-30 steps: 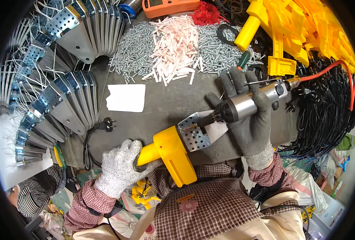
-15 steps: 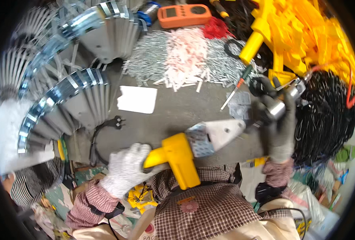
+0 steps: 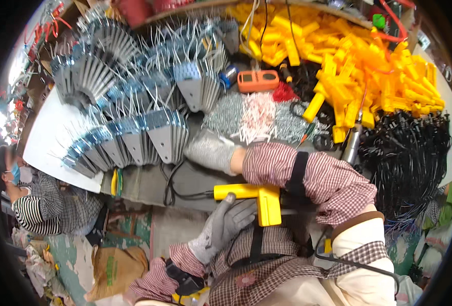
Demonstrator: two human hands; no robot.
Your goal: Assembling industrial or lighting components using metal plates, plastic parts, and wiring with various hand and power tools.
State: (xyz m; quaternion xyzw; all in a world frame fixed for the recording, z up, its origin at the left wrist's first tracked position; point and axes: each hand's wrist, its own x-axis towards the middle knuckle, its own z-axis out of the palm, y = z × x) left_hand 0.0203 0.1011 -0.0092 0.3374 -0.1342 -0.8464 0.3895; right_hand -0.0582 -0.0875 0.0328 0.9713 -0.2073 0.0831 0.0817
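Observation:
My left hand (image 3: 223, 229), in a grey glove, has its fingers stretched out beside a yellow pistol-shaped plastic housing (image 3: 270, 206). Its thumb tip is at the housing's handle, and its fingertips reach the body. A black cord (image 3: 177, 196) runs on the table by the handle's end. My right forearm crosses the middle of the view, hiding whatever lies on the housing's right side. The gloved right hand (image 3: 210, 150) is beside the nearest row of grey metal plates (image 3: 167, 140); its fingers are mostly hidden. A silver power screwdriver (image 3: 353, 145) is at the right, away from both hands.
Small metal pins (image 3: 223, 116) and pale sleeves (image 3: 257, 115) lie heaped mid-table, below an orange meter (image 3: 258, 80). Yellow housings (image 3: 384, 76) pile up at the far right, above bundled black cords (image 3: 404, 158). A masked person (image 3: 47, 199) is at the left.
My right hand has left the screwdriver and swung left across the table to the metal plates. The left hand has loosened from the yellow handle. The view now takes in more of the table's far side.

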